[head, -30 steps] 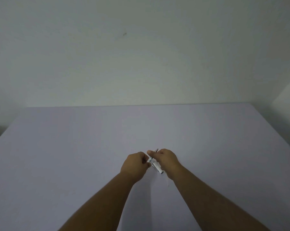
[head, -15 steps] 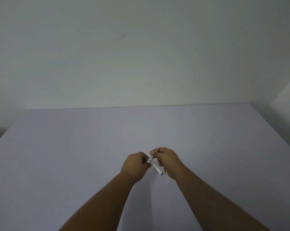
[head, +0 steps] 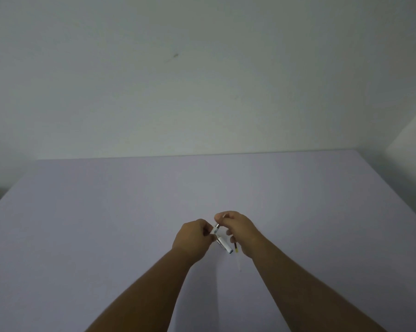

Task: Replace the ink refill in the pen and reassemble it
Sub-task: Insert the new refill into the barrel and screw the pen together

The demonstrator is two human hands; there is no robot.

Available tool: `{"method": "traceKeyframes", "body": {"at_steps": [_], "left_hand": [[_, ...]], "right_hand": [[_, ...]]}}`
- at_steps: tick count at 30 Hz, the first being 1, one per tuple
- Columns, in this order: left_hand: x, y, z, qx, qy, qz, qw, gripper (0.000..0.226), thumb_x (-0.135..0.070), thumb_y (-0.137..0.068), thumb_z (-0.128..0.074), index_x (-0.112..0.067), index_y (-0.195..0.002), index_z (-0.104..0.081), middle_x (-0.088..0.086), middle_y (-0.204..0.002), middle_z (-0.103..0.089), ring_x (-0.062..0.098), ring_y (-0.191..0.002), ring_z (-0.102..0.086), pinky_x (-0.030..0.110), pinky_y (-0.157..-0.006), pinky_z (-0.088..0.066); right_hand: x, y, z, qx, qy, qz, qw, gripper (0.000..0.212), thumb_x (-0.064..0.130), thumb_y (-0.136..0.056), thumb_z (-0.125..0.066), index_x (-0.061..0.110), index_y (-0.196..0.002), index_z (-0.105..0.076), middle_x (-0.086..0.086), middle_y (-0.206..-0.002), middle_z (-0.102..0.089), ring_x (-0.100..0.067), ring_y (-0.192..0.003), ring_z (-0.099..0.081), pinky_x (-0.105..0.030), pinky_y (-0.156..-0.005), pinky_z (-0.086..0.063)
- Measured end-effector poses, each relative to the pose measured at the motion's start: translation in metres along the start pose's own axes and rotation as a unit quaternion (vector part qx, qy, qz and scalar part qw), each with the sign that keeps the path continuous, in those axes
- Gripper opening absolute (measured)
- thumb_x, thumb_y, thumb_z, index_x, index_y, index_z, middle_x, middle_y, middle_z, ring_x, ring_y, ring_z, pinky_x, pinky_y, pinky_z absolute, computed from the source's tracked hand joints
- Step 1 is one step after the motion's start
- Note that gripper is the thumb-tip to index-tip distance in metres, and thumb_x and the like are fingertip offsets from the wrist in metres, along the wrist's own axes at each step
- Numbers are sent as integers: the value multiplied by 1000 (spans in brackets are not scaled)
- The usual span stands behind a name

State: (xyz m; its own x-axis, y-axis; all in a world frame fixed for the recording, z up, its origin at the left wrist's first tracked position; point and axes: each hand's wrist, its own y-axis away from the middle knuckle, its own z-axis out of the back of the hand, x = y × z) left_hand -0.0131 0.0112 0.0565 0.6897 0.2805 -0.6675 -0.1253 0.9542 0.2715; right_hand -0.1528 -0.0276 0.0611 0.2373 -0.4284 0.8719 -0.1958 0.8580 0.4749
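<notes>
Both bare forearms reach in from the lower edge and the hands meet over the near middle of a smooth, matte, pale lilac table point(head: 106, 224); behind it stands a plain, dull off-white wall point(head: 202, 80) with one small dark fleck high up.

The left hand point(head: 192, 237) is curled almost into a fist, knuckles toward the camera, thumb and forefinger pinched on the upper end of a short white pen barrel point(head: 223, 244); the barrel is a smooth, glossy cylinder slanting down and to the right, ending in a small dark tip near the right palm.

The right hand point(head: 238, 227) is loosely curled, its thumb and forefinger closed on a small tapered piece with a grey metallic band, the pen's nose section point(head: 217, 227), held just beside the left fingertips and above the barrel; whether the two parts touch cannot be told.

A thin ink refill point(head: 236, 245) shows below the right hand's lower fingers, dark along its length, with a short yellowish end; it looks tucked under those fingers, though the grip itself is hidden; the parts are small and somewhat blurred.
</notes>
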Motion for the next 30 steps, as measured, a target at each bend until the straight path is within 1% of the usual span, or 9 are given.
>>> {"method": "traceKeyframes", "body": {"at_steps": [2,5,10,13,15,18,21,27,30], "left_hand": [[-1,1,0,-5,-4,-1,1000,9,-27,-82,-65,-21,-87,-62,-9,-75,-57,12,-69,-54,20,-56,-40],[-2,3,-2,-12,0,2,1000,7,-27,-82,-65,-23,-84,-59,-10,-74,-57,11,-68,-54,20,-56,-40],[-3,2,3,-29,-13,8,999,7,-27,-83,-65,-23,-84,-60,-10,-73,-57,12,-68,-54,19,-53,-38],[-5,4,0,-46,-42,-6,998,7,-27,-85,-62,-25,-81,-57,-10,-73,-57,11,-66,-53,20,-53,-38],[-6,4,-4,-53,-56,-11,997,6,-27,-86,-60,-25,-81,-57,-8,-77,-58,12,-69,-54,23,-58,-40],[-5,5,-4,-56,-50,-6,997,6,-27,-86,-61,-21,-86,-61,-7,-80,-59,14,-72,-55,25,-63,-41],[-5,3,-1,-60,-32,6,998,10,-27,-85,-63,-18,-90,-63,-5,-80,-60,15,-73,-56,24,-62,-40],[-4,5,-4,-54,-50,-5,997,11,-27,-86,-62,-17,-91,-63,-4,-82,-61,14,-72,-55,24,-63,-40],[-1,7,-5,-40,-40,10,998,11,-28,-85,-63,-18,-89,-62,-5,-80,-60,13,-71,-55,23,-60,-41]], "right_hand": [[-1,0,0,-2,4,19,1000,15,30,-85,-65,19,-75,-64,4,-80,-60,-10,-65,-48,-23,-58,-40],[-1,-2,-3,-41,60,5,997,36,43,-82,-65,13,-68,-53,-2,-75,-53,-12,-58,-43,-24,-54,-37],[-2,-3,-2,-23,-26,34,999,13,30,-84,-66,22,-74,-67,4,-83,-64,-8,-62,-48,-23,-59,-38],[-4,-5,-6,-72,13,20,997,29,35,-80,-69,12,-68,-57,-2,-75,-56,-15,-61,-45,-30,-64,-40],[-2,-6,-10,-91,18,-11,996,31,38,-80,-67,12,-71,-55,-3,-74,-51,-17,-64,-45,-34,-67,-42],[-2,-5,-10,-61,15,-29,998,30,42,-82,-65,13,-77,-59,-1,-80,-57,-15,-68,-48,-31,-67,-42],[-4,-3,-7,-20,-33,7,999,9,32,-83,-66,24,-78,-67,2,-87,-64,-11,-66,-49,-25,-62,-41],[-8,-7,-10,-55,5,9,998,17,26,-82,-66,15,-70,-63,-5,-80,-60,-16,-67,-50,-31,-66,-43],[-11,-9,-6,-16,17,2,1000,21,32,-83,-67,19,-68,-62,0,-76,-59,-13,-58,-46,-26,-57,-41]]}}
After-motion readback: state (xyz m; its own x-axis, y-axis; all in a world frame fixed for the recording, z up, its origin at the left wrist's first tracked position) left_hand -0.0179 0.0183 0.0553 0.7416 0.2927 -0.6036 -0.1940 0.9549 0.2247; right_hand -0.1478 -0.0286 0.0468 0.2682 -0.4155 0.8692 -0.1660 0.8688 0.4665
